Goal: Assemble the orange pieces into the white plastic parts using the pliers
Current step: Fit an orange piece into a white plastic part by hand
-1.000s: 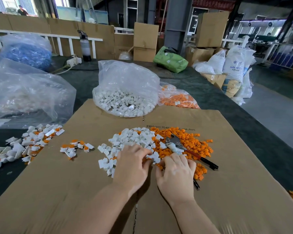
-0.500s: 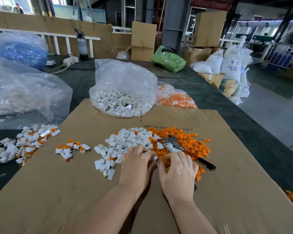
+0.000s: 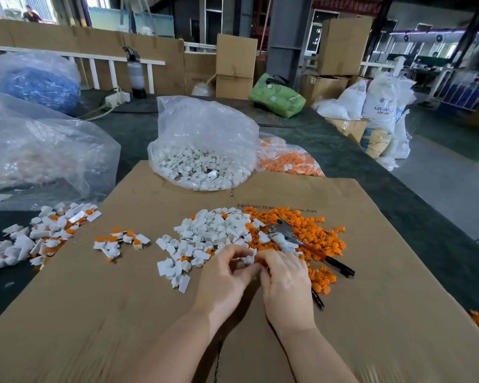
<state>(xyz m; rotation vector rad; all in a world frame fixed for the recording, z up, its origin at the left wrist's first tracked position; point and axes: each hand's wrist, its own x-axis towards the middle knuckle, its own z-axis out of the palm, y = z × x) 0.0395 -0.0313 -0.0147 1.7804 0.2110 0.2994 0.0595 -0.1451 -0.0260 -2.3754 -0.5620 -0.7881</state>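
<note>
Your hands have lifted off the pile: left hand [image 3: 227, 275] and right hand [image 3: 284, 275] now pinch one white part [image 3: 248, 259] between them, ready for fitting; the pliers [image 3: 302, 244] lie untouched on the orange pieces [image 3: 315, 233].

Pliers [image 3: 284, 233] lie on orange pieces [image 3: 318, 239] beside white parts [image 3: 216, 230]

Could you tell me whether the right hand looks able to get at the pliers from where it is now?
Probably yes. The pliers lie in the open on the orange pieces, just beyond the right hand, uncovered. That hand is busy, though, pinching a white part together with the left hand.
</note>
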